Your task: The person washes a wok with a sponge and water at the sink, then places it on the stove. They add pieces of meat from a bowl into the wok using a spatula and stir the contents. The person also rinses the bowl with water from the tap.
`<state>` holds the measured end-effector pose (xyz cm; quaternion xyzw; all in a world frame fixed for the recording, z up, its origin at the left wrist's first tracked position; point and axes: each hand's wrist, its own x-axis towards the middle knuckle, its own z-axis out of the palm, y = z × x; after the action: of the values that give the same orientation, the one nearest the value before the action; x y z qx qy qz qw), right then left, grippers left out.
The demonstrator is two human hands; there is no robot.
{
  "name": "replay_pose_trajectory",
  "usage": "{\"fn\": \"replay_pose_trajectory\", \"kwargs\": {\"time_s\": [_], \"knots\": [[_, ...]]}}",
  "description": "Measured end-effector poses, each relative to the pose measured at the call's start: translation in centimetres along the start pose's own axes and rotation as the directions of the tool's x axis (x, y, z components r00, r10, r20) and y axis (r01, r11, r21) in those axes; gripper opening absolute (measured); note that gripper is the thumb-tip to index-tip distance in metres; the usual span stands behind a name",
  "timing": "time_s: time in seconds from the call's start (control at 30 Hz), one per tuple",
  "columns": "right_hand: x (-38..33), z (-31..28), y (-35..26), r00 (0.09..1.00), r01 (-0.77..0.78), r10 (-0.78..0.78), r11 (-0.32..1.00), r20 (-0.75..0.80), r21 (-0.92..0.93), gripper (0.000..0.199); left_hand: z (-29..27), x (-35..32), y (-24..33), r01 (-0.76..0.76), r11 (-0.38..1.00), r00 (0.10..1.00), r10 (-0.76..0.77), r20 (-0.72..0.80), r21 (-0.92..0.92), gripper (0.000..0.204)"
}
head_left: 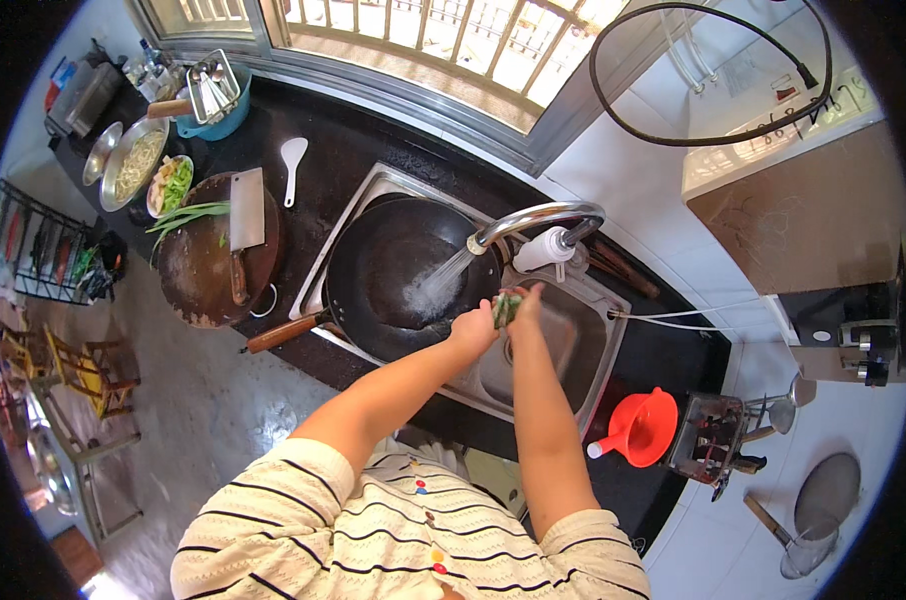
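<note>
Polished metal gleams on the tap (538,216), duller metal lines the sink (568,335), and a wet sheen coats the dark metal wok (378,265). A smooth metal cleaver (247,212) carries a wooden grip; rough, worn wood forms the board (195,278). The scoop (645,430) is glossy plastic, the paddle (293,160) smooth plastic, the shirt (398,530) textured knit.

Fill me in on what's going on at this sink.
A person's left hand and right hand hold a small green item, too unclear to identify, between them above the sink. Water runs from the tap into a black wok. Off to the left, a cleaver lies on a round chopping board.
</note>
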<state>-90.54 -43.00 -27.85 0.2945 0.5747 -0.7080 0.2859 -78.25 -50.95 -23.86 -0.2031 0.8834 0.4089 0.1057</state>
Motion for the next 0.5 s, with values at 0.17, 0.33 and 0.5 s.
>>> {"fn": "replay_pose_trajectory", "kwargs": {"time_s": [0.17,0.33,0.5], "knots": [[7.3,-7.4,-4.6,0.995,0.019,0.023,0.910,-0.096,0.414,0.083,-1.8,-2.7,-2.0,0.029,0.996,0.992,-0.019,0.127,-0.082,0.046],[4.8,-6.0,-8.7,0.997,-0.038,-0.009,0.819,0.078,0.573,0.089,-1.2,-5.5,-7.8,0.161,0.957,0.986,-0.146,0.077,-0.241,0.061],[-2.2,-4.3,-11.9,0.963,0.088,-0.171,0.930,0.208,0.356,0.084,-2.6,-6.5,-9.6,0.302,0.863,0.950,-0.308,0.052,-0.405,0.053]]}}
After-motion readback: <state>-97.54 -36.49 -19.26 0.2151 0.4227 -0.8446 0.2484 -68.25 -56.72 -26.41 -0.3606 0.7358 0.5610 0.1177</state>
